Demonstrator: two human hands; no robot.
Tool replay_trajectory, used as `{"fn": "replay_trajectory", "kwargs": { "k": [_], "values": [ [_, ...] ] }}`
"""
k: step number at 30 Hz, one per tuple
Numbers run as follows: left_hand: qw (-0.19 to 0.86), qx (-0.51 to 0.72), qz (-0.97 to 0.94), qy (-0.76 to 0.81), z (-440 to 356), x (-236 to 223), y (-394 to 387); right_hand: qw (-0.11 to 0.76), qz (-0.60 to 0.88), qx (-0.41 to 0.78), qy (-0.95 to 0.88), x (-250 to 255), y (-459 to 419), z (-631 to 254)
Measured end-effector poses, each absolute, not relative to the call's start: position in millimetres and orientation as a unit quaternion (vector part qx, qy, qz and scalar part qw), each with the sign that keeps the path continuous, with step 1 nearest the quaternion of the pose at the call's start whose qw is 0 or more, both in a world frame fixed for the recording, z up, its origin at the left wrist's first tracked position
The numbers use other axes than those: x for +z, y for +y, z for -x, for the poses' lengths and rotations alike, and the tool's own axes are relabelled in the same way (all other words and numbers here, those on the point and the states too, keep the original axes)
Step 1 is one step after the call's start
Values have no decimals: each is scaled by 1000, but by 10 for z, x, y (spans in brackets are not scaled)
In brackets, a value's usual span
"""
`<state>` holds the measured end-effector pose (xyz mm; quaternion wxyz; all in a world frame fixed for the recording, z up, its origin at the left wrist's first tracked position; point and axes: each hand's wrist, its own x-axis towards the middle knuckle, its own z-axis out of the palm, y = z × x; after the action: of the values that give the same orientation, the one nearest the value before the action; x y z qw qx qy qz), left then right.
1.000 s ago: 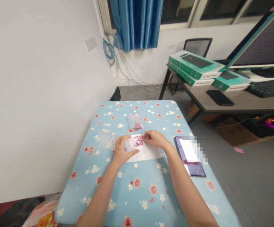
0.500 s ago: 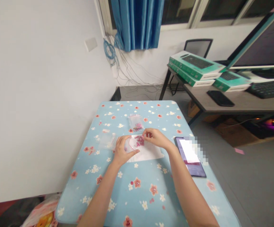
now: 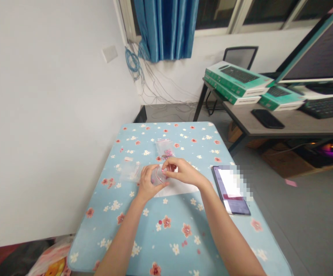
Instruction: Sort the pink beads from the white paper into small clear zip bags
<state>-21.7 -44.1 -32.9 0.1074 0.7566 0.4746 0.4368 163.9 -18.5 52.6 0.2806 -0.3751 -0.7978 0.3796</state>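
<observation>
My left hand (image 3: 148, 182) is shut on a small clear plastic bag (image 3: 158, 177), holding it up just above a white paper sheet (image 3: 178, 188). My right hand (image 3: 182, 171) reaches across, its pinched fingertips at the bag's upper edge. Whatever lies between those fingertips is too small to tell. A few pink tablets (image 3: 171, 167) show on the paper behind my right hand, which hides the rest. Farther back, a second clear bag (image 3: 164, 148) holds pink tablets. To the left lies another clear bag (image 3: 129, 171), flat on the blue floral tablecloth (image 3: 111, 230).
A phone (image 3: 231, 190) with a pixelated patch lies at the table's right edge. A wall runs along the left side. To the right stands a desk (image 3: 287, 126) with green boxes, a monitor, a keyboard and a black phone.
My right hand has moved left from the tablets on the paper to the bag's edge, now covering most tablets. My left hand has barely moved.
</observation>
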Motion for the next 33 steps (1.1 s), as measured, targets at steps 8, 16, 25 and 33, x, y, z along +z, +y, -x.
{"fn": "replay_trajectory", "kwargs": {
  "k": [8, 16, 25, 33],
  "values": [
    [113, 435, -755, 478, 214, -311, -447, 269, 384, 371, -802, 479, -152, -1674],
    [129, 428, -752, 484, 223, -309, -465, 201, 493, 285, -797, 312, -38, -1961],
    [133, 430, -748, 487, 230, -328, -455, 149, 513, 301, -790, 136, 16, -1984],
    [134, 429, -747, 491, 220, -304, -467, 129, 512, 305, -793, 135, 20, -1966]
  ]
}}
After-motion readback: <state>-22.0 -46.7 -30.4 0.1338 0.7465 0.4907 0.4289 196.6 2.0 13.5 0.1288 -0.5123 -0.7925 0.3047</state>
